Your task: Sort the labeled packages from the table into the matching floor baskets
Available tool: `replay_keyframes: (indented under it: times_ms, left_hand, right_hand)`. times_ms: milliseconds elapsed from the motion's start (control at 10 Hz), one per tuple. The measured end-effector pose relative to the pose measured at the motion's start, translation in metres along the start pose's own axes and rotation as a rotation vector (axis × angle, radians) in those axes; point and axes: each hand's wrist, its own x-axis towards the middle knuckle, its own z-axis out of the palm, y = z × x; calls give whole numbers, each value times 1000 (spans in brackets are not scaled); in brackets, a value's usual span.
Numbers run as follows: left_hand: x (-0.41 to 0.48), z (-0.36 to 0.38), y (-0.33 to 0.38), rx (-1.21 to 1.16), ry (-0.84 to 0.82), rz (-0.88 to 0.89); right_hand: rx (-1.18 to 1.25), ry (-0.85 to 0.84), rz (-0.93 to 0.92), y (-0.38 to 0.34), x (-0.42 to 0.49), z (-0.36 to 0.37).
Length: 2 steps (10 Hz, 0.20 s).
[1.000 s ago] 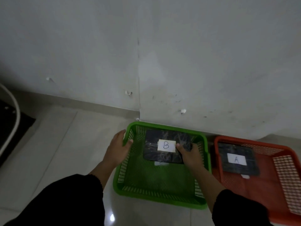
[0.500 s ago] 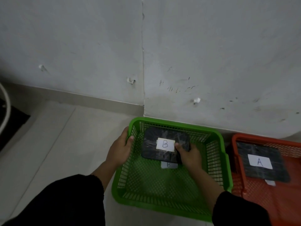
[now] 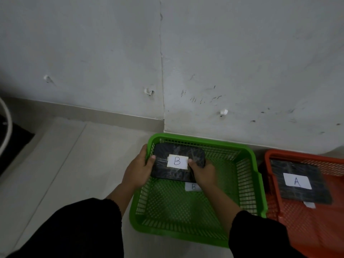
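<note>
Against a grey wall (image 3: 93, 43), both hands, left hand (image 3: 138, 169); right hand (image 3: 202, 173), grasp the B package (image 3: 176, 173) over the green basket (image 3: 251, 183).

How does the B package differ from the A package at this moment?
The B package is held by both hands, left hand and right hand, over the green basket; the A package lies untouched in the orange basket. B looks tilted; A lies flat. Both are dark wrapped packs with white handwritten labels.

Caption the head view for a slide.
Both hands, left and right, lower package B into the green basket; package A lies in the red basket.
</note>
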Motion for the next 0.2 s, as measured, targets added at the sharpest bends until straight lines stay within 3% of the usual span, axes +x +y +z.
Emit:
replay_keyframes:
  times_ms: [200]
  left_hand:
    - [-5, -9, 11, 48, -26, -70]
  right_hand:
    - [-175, 28, 39, -12, -11, -25]
